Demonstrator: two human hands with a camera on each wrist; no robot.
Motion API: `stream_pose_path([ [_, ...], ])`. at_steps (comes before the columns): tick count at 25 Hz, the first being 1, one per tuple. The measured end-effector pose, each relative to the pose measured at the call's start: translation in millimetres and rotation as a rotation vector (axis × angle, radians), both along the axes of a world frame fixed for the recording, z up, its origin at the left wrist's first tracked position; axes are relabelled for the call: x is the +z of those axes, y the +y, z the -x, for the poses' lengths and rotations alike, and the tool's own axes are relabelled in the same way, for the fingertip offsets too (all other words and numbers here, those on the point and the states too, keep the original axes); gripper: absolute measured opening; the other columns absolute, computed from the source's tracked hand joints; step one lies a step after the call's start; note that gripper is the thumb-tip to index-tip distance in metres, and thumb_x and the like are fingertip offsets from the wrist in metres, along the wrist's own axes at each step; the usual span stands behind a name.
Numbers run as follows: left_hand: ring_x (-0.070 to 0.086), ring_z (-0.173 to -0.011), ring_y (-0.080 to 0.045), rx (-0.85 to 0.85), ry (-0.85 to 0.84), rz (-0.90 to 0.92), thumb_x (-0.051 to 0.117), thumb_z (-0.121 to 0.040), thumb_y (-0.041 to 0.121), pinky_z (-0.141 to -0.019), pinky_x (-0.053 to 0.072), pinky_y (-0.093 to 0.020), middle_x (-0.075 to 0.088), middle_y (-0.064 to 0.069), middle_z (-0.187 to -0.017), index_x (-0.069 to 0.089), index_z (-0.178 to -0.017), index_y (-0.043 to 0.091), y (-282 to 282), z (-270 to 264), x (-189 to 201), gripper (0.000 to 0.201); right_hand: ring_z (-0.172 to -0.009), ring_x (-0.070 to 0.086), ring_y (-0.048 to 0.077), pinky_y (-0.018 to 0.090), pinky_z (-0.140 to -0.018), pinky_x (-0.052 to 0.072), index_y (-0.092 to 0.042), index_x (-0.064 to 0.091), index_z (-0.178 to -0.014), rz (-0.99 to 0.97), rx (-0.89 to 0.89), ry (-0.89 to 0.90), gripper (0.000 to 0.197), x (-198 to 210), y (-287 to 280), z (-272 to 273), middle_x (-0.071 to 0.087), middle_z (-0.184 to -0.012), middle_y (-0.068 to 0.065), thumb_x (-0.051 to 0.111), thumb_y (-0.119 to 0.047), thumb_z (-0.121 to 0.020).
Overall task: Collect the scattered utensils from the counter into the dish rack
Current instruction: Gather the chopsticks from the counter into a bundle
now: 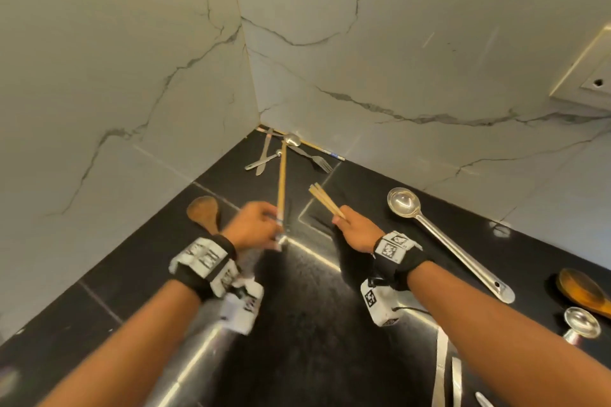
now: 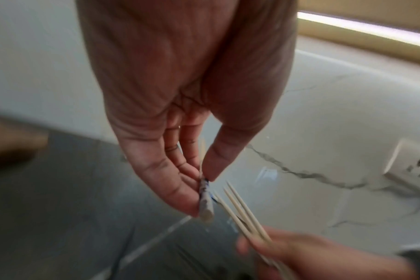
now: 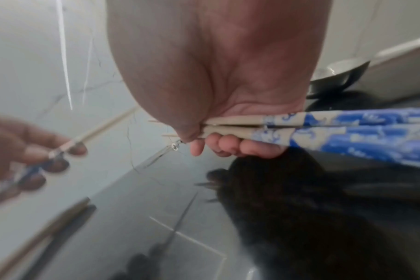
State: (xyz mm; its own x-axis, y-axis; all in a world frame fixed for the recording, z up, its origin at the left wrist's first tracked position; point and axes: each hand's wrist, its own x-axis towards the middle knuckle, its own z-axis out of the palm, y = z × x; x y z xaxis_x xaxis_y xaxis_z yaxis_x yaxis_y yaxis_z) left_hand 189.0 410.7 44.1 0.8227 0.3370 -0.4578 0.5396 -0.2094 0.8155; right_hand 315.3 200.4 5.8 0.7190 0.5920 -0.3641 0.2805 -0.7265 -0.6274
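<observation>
- You are partway through: your right hand is clenched round a bundle of chopsticks, blue-patterned ends behind the palm, tips fanning toward the counter's back corner.
- Your left hand pinches a single chopstick between thumb and fingers, just beside that bundle.
- Left on the counter: a fork, knife and spoon in the back corner, a wooden spoon near the left edge, a steel ladle toward the right.
- No dish rack is in view.
</observation>
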Motion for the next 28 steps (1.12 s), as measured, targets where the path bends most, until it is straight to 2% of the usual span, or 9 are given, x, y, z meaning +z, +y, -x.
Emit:
stream_pose_path([
  [2,0.066,-0.068,-0.023,0.067,-0.032,0.265,0.061,-0.083,-0.008,-0.081,0.058,-0.053,0.061,-0.011,-0.077,0.060,-0.099,0.006,-57.4,21.9,-12.5,0.022,-0.074,0.052,0.023,0.036,-0.067,0.042,-0.007,0.053,-0.105,-0.249,-0.209,0.135,0.027,3.6,5.0,17.4,0.050,-0.079,0.006,0.040,-0.031,-0.103],
  [5,0.062,-0.063,-0.013,0.093,-0.061,0.351,0.054,-0.088,-0.010,-0.065,0.060,-0.034,0.056,-0.006,-0.079,0.056,-0.102,0.010,-117.5,35.5,-23.2,0.025,-0.056,0.037,0.012,0.026,-0.049,0.031,-0.016,0.054,-0.102,-0.462,-0.478,0.442,0.023,11.7,7.3,42.7,0.044,-0.069,0.002,0.039,-0.033,-0.102],
  [11,0.067,-0.081,-0.021,0.013,-0.107,0.240,0.057,-0.089,-0.003,-0.077,0.061,-0.043,0.059,-0.008,-0.093,0.057,-0.118,0.016,-139.8,37.9,-16.6,0.035,-0.073,0.049,0.016,0.033,-0.067,0.044,-0.011,0.058,-0.111,-0.537,-0.516,0.425,0.026,24.7,-3.5,58.5,0.054,-0.084,0.005,0.044,-0.030,-0.101],
  [14,0.068,-0.086,-0.020,-0.063,-0.138,0.045,0.062,-0.091,0.007,-0.080,0.060,-0.041,0.060,-0.004,-0.101,0.054,-0.123,0.023,-138.5,38.4,-14.1,0.037,-0.068,0.046,0.014,0.030,-0.064,0.042,-0.015,0.057,-0.102,-0.628,-0.535,0.454,0.019,29.6,-8.9,57.7,0.051,-0.077,0.002,0.043,-0.027,-0.102],
  [17,0.060,-0.107,-0.014,-0.075,-0.197,0.051,0.068,-0.089,0.021,-0.096,0.052,-0.036,0.055,0.000,-0.121,0.039,-0.138,0.027,-135.1,35.4,-11.4,0.057,-0.067,0.048,0.014,0.029,-0.066,0.046,-0.013,0.055,-0.100,-0.762,-0.578,0.576,0.017,33.7,-11.1,56.8,0.051,-0.073,0.002,0.041,-0.023,-0.103],
  [21,0.062,-0.111,-0.019,-0.037,-0.284,0.247,0.060,-0.095,0.019,-0.094,0.054,-0.036,0.058,0.000,-0.123,0.021,-0.144,0.038,-139.8,25.0,-11.2,0.065,-0.085,0.060,0.018,0.039,-0.089,0.055,-0.011,0.057,-0.101,-0.846,-0.512,0.681,0.017,38.0,-6.8,60.1,0.061,-0.090,0.008,0.043,-0.020,-0.105],
  [23,0.070,-0.097,-0.024,0.007,-0.265,0.287,0.051,-0.100,0.019,-0.083,0.059,-0.040,0.065,-0.010,-0.118,0.028,-0.142,0.039,-139.1,20.6,-18.1,0.052,-0.090,0.058,0.024,0.035,-0.081,0.056,-0.012,0.059,-0.102,-0.810,-0.448,0.669,0.019,36.5,-6.0,57.4,0.058,-0.096,0.012,0.043,-0.022,-0.105],
  [25,0.069,-0.082,-0.020,0.015,-0.215,0.312,0.041,-0.103,0.015,-0.079,0.059,-0.039,0.068,-0.014,-0.105,0.046,-0.128,0.022,-137.6,18.7,-19.3,0.026,-0.080,0.053,0.029,0.034,-0.066,0.050,-0.017,0.062,-0.106,-0.625,-0.273,0.559,0.024,34.9,-6.8,49.8,0.057,-0.085,0.010,0.043,-0.031,-0.104],
  [28,0.065,-0.069,-0.017,0.084,-0.184,0.455,0.033,-0.105,0.008,-0.070,0.057,-0.034,0.064,-0.011,-0.083,0.048,-0.117,0.007,-131.6,15.6,-17.3,0.020,-0.085,0.059,0.025,0.040,-0.083,0.051,-0.017,0.064,-0.117,-0.404,-0.033,0.435,0.041,35.6,-0.4,24.6,0.064,-0.092,0.008,0.040,-0.046,-0.102],
])
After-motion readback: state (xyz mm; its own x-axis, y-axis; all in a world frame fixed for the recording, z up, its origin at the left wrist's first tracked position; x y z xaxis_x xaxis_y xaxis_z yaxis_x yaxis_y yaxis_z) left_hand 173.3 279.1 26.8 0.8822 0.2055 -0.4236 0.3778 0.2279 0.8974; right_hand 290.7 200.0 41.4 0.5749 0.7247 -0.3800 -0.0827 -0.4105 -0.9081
